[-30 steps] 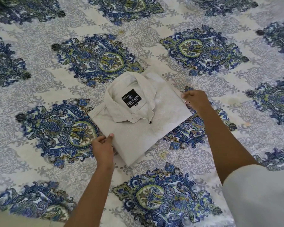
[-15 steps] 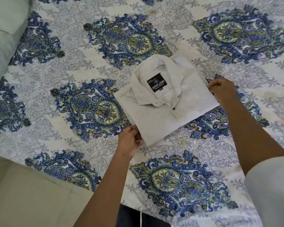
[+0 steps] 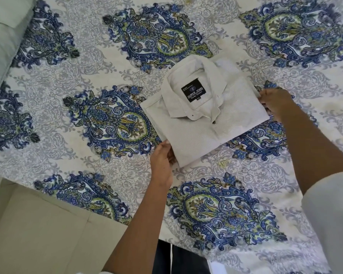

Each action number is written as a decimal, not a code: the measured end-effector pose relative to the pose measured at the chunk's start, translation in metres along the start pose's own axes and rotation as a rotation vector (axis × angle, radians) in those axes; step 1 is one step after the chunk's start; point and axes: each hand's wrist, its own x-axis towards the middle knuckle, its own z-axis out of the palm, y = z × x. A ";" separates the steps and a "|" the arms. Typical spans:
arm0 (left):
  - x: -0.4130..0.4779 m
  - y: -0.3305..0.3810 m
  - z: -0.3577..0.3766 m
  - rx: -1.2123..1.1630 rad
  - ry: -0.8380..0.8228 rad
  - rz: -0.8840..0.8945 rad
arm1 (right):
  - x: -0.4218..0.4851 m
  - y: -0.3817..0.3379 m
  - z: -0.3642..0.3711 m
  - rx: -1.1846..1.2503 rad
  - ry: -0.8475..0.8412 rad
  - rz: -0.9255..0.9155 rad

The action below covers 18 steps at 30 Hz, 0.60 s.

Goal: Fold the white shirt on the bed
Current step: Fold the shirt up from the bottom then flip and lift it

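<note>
hands: your left hand (image 3: pixel 161 159) and right hand (image 3: pixel 275 103) each pinch a shirt (image 3: pixel 206 131) edge
risk: lift unevenly and your folds likely spill open

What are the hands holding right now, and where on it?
Both hold the folded shirt: the left hand at its near left corner, the right hand at its right edge.

A bedroom in a home: a bed (image 3: pixel 285 171) under a white sheet (image 3: pixel 115 167) printed with blue and green medallions, a folded shirt (image 3: pixel 204 139) on it, a pale pillow (image 3: pixel 2 40) at upper left, cream floor tiles (image 3: pixel 38 234) beside its edge.
</note>
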 end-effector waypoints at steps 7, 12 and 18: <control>0.002 -0.007 0.000 0.146 -0.009 -0.095 | -0.009 0.002 -0.004 0.050 -0.030 0.069; 0.009 -0.004 -0.006 0.274 0.055 -0.023 | -0.010 -0.006 -0.006 -0.055 -0.082 0.108; 0.018 -0.008 -0.020 0.344 0.028 -0.020 | -0.012 -0.011 -0.009 -0.217 -0.055 0.041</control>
